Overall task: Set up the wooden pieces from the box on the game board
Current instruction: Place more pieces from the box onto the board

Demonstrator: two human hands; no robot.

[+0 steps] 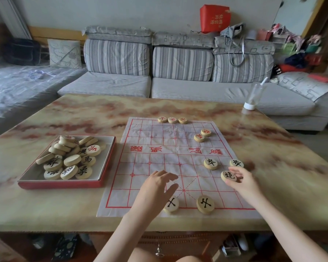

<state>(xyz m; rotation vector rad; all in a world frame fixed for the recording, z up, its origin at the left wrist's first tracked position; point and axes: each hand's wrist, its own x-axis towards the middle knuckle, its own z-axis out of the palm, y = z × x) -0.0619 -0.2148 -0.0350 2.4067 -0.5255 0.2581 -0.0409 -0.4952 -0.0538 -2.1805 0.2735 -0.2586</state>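
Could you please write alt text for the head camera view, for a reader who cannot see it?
A person's right hand sets a black-lettered wooden disc on a paper xiangqi board, while the left hand hovers open. A red box of remaining pieces sits to the left on the marble table.

A home living room: a grey striped sectional sofa with loose cushions runs along the back wall, facing a marble-patterned coffee table. Household clutter fills the scene, with a red gift bag on the sofa back, piled bags and clothing at right, and an embroidered pillow at left.
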